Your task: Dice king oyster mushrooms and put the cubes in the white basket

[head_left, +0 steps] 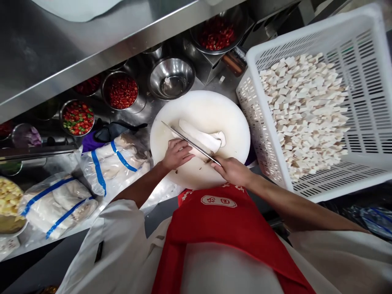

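Steel knife (199, 148) in curled right hand (232, 170)

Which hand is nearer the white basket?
Right. The right hand, holding the knife, is at the side of the cutting board nearer the basket; the left hand is farther, on the opposite side.

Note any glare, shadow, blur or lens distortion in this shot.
Head view: glare streaks the steel shelf's edge; head view: shadow dims the topmost chili bowl, while the white board is bright; head view: right sleeve soft, left hand, right hand and knife fairly crisp; head view: the basket looks stretched, likely by a wide-angle lens.
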`<move>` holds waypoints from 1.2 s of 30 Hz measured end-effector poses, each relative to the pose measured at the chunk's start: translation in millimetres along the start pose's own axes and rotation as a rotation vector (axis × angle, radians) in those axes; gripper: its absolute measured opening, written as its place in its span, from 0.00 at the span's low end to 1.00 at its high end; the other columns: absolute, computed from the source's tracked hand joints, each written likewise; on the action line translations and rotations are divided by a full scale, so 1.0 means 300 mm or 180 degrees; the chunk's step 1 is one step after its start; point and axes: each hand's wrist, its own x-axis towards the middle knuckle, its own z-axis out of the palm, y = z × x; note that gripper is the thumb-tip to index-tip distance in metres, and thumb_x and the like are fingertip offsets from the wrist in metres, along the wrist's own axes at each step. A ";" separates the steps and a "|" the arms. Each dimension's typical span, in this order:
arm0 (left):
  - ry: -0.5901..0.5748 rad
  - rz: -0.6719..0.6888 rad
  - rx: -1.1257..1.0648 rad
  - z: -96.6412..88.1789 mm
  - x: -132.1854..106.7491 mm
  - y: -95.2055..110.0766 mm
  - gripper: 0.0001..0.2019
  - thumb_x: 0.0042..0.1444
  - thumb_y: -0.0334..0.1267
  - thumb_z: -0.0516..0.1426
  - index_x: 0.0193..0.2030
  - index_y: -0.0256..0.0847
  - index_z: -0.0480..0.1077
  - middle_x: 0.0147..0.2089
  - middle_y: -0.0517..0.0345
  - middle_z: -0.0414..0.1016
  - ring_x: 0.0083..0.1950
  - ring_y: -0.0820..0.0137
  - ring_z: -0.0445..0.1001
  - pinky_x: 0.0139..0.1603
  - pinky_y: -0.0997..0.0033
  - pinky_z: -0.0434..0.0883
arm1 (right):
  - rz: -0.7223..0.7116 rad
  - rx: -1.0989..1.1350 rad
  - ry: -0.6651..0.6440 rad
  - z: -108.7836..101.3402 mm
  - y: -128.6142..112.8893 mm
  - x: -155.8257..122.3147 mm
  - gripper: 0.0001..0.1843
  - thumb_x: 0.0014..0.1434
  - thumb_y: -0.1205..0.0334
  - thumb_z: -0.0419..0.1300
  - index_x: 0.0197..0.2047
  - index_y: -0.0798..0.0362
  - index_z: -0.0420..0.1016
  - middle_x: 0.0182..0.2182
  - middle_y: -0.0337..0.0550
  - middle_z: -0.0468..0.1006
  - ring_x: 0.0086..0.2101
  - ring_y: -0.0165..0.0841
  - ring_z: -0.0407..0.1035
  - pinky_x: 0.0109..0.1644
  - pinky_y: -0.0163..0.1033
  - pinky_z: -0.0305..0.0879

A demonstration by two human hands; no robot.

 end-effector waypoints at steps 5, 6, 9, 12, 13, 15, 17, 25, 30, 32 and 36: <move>0.0165 0.0077 0.0016 0.002 -0.009 0.004 0.14 0.56 0.49 0.64 0.45 0.47 0.73 0.44 0.52 0.73 0.53 0.60 0.69 0.53 0.57 0.67 | -0.0134 -0.0040 0.0081 0.035 0.012 -0.022 0.24 0.67 0.60 0.48 0.64 0.57 0.61 0.48 0.53 0.80 0.45 0.43 0.75 0.47 0.42 0.65; 0.0144 0.0049 -0.0016 0.001 -0.012 0.005 0.14 0.56 0.49 0.64 0.46 0.47 0.73 0.45 0.52 0.73 0.53 0.60 0.69 0.53 0.56 0.67 | -0.0151 -0.0036 0.0080 0.038 0.012 -0.024 0.24 0.66 0.62 0.48 0.64 0.57 0.62 0.48 0.54 0.80 0.45 0.43 0.75 0.47 0.42 0.65; 0.0026 -0.0083 -0.0123 -0.003 -0.019 0.007 0.14 0.57 0.48 0.63 0.48 0.48 0.73 0.47 0.52 0.72 0.55 0.60 0.68 0.55 0.55 0.67 | -0.0107 0.0076 0.0151 0.025 0.003 -0.042 0.24 0.65 0.62 0.49 0.63 0.54 0.63 0.46 0.51 0.81 0.43 0.42 0.76 0.46 0.41 0.65; 0.0041 -0.0115 -0.0071 -0.006 -0.022 0.009 0.14 0.57 0.47 0.63 0.49 0.48 0.73 0.45 0.52 0.71 0.53 0.60 0.68 0.55 0.54 0.67 | 0.0112 0.0227 0.0294 -0.025 -0.018 -0.089 0.22 0.65 0.59 0.49 0.61 0.51 0.65 0.38 0.47 0.82 0.37 0.40 0.76 0.39 0.39 0.65; 0.0077 -0.0084 -0.0028 -0.006 -0.022 0.009 0.14 0.57 0.47 0.63 0.49 0.48 0.73 0.44 0.52 0.71 0.52 0.60 0.68 0.55 0.54 0.68 | 0.0183 0.0260 0.0314 -0.046 -0.026 -0.111 0.21 0.65 0.58 0.49 0.60 0.51 0.65 0.36 0.46 0.81 0.35 0.40 0.76 0.37 0.38 0.64; 0.0171 0.0012 0.0039 -0.006 -0.021 0.010 0.13 0.57 0.46 0.63 0.47 0.47 0.73 0.43 0.53 0.72 0.51 0.61 0.69 0.53 0.54 0.68 | 0.0241 0.0288 0.0278 -0.085 -0.041 -0.158 0.20 0.66 0.56 0.48 0.58 0.52 0.66 0.32 0.45 0.80 0.32 0.40 0.76 0.34 0.39 0.63; 0.0234 0.0086 0.0059 -0.003 -0.021 0.009 0.11 0.58 0.46 0.63 0.44 0.45 0.72 0.43 0.53 0.72 0.51 0.61 0.69 0.52 0.55 0.69 | 0.0205 0.0277 0.0182 -0.110 -0.050 -0.203 0.20 0.66 0.56 0.47 0.58 0.52 0.65 0.31 0.45 0.80 0.31 0.40 0.75 0.33 0.39 0.63; 0.0152 0.0012 0.0109 0.004 -0.024 0.006 0.10 0.59 0.47 0.61 0.39 0.44 0.71 0.43 0.52 0.73 0.49 0.61 0.71 0.51 0.52 0.70 | 0.0061 0.0168 0.0074 -0.099 -0.041 -0.277 0.22 0.65 0.56 0.48 0.61 0.48 0.65 0.34 0.45 0.82 0.34 0.41 0.77 0.35 0.41 0.66; 0.0191 0.0022 0.0190 0.004 -0.021 0.009 0.10 0.59 0.47 0.61 0.39 0.44 0.71 0.42 0.53 0.72 0.49 0.62 0.71 0.51 0.53 0.71 | 0.0077 0.0213 -0.0001 -0.097 -0.040 -0.269 0.23 0.65 0.56 0.48 0.62 0.48 0.64 0.36 0.45 0.82 0.35 0.41 0.77 0.35 0.40 0.66; 0.0190 0.0031 0.0241 0.005 -0.021 0.009 0.10 0.59 0.47 0.61 0.39 0.44 0.72 0.41 0.53 0.72 0.49 0.62 0.71 0.51 0.54 0.72 | 0.0072 0.0148 -0.0083 -0.101 -0.041 -0.263 0.23 0.65 0.57 0.47 0.62 0.50 0.63 0.37 0.47 0.82 0.35 0.41 0.77 0.35 0.40 0.65; 0.0135 -0.0007 0.0176 0.009 -0.024 0.006 0.10 0.59 0.47 0.61 0.39 0.43 0.72 0.42 0.53 0.72 0.50 0.61 0.70 0.52 0.53 0.71 | 0.0123 -0.0088 -0.0229 -0.112 -0.049 -0.242 0.21 0.66 0.58 0.47 0.60 0.53 0.64 0.35 0.48 0.82 0.36 0.43 0.78 0.36 0.40 0.64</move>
